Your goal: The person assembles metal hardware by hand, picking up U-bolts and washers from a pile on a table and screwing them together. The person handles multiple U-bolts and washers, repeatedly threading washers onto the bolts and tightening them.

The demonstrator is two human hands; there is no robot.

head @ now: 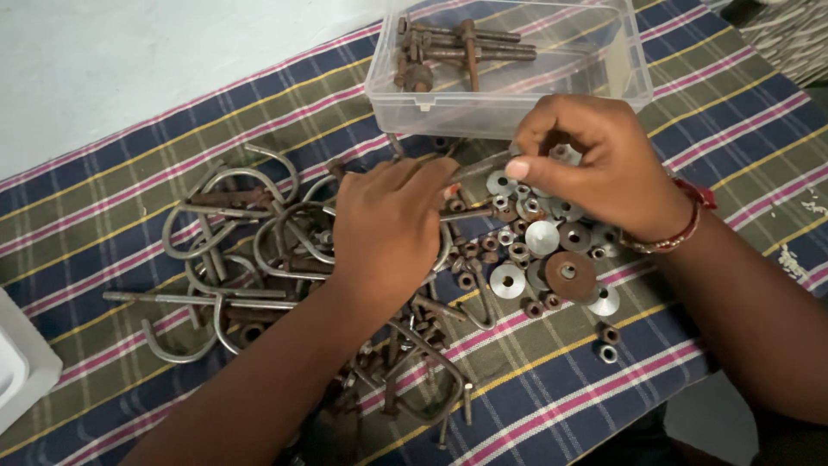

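So both hands are pinching one thin metal rod (483, 164) between them, left hand (388, 224) on one end, right hand (595, 164) on the other, over the washers (543, 237) and nuts near the clear plastic box (509, 65).

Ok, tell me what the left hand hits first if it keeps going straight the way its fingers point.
The left hand points up-right along the bolt it shares with the right hand; it would likely meet those fingers first, though depth is unclear.

Striped cloth (707, 129) bears hook bolts (233, 250), washers (552, 259), clear box (509, 65).
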